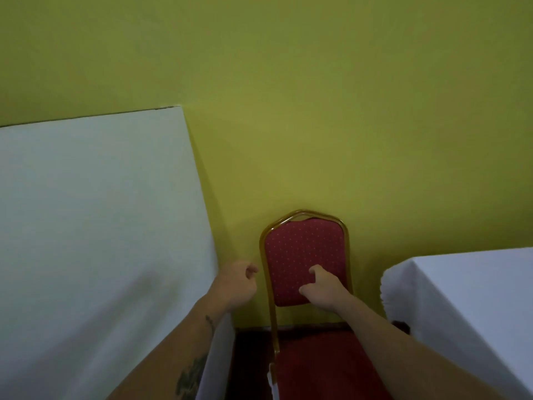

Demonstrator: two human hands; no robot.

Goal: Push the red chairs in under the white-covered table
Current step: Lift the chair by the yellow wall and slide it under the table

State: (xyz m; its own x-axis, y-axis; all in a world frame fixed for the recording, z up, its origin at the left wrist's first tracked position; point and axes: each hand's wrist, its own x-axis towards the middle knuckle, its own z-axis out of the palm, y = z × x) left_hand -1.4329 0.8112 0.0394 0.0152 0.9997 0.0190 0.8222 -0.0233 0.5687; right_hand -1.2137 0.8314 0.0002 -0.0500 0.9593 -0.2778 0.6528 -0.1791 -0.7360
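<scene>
Against green wall (317, 96) | red chair (302, 255) | right hand (324, 288) on backrest

Banquet hall — white-covered tables (86, 226), gold-framed red chair (302, 255)

No readable text, label, brand, number or sign shows anywhere.

My forearms are bare, with no sleeves reaching into view. My left hand (238, 284) and right hand (324, 287) wear no gloves, rings or watch that I can see. Dark tattoos mark my left forearm (184, 342): a small one near the wrist, a larger, blurred one farther up.
</scene>
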